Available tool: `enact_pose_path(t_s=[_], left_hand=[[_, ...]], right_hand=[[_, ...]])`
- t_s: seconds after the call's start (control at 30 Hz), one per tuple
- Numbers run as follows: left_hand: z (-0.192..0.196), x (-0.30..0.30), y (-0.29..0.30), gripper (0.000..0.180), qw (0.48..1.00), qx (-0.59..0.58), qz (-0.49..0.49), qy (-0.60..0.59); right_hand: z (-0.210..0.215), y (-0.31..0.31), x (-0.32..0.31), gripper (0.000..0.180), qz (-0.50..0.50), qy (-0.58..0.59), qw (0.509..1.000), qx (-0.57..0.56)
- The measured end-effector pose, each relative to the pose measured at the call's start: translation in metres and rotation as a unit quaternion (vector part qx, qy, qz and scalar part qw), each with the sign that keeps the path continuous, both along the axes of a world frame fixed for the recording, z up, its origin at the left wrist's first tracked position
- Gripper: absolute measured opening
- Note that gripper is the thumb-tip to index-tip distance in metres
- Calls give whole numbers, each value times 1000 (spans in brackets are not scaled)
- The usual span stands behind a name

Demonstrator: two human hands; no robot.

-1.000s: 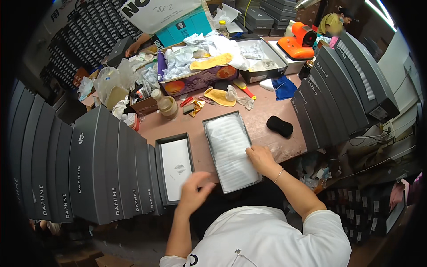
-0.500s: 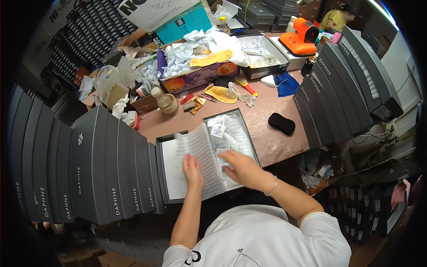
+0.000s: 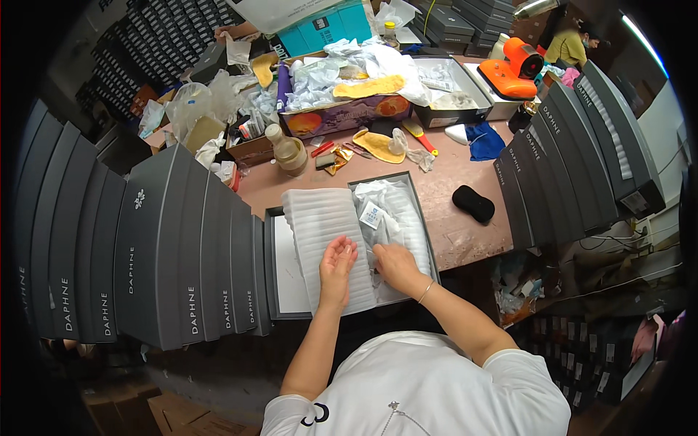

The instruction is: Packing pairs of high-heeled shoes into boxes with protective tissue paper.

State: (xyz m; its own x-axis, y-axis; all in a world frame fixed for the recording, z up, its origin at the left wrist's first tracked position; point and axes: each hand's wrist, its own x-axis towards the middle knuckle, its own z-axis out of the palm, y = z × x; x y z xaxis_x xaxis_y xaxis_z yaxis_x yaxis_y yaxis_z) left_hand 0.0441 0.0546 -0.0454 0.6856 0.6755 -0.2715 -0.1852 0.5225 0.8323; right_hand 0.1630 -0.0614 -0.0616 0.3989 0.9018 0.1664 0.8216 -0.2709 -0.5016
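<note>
i note the left hand (image 3: 336, 263) lying flat, fingers spread and extended, pressing on a white ribbed foam sheet (image 3: 323, 243) that is folded over to the left side of an open grey box (image 3: 424, 218). the right hand (image 3: 393, 263) is inside the box, its grip curled into crumpled white tissue paper (image 3: 389, 218); i cannot tell whether the fingers pinch the paper or only rest in it. a small white sachet (image 3: 371, 216) lies on the tissue near the box's middle. the box sits at the near edge of the brown worktop (image 3: 454, 171), its lid (image 3: 285, 269) just beside it on the left. a black sponge (image 3: 473, 203) lies on the worktop to the right, apart from the box. grey shoe boxes (image 3: 182, 247) are stacked at left.
</note>
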Motion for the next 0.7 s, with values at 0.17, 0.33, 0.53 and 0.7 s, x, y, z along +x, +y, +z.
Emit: enact_pose_path(t_s=[0.17,0.33,0.53,0.7], left_hand=[[27,0,-2,43,997,34,-63,-37],[-4,20,-9,40,982,-102,-134,-82],[-16,16,-15,37,973,-206,-53,-92],[15,15,-11,41,957,-256,-49,-128]], right_hand=[[40,-7,36,24,-19,288,954,81],[64,25,48,37,25,252,966,59],[20,43,79,36,44,-13,999,-13],[54,22,56,38,17,38,991,127]])
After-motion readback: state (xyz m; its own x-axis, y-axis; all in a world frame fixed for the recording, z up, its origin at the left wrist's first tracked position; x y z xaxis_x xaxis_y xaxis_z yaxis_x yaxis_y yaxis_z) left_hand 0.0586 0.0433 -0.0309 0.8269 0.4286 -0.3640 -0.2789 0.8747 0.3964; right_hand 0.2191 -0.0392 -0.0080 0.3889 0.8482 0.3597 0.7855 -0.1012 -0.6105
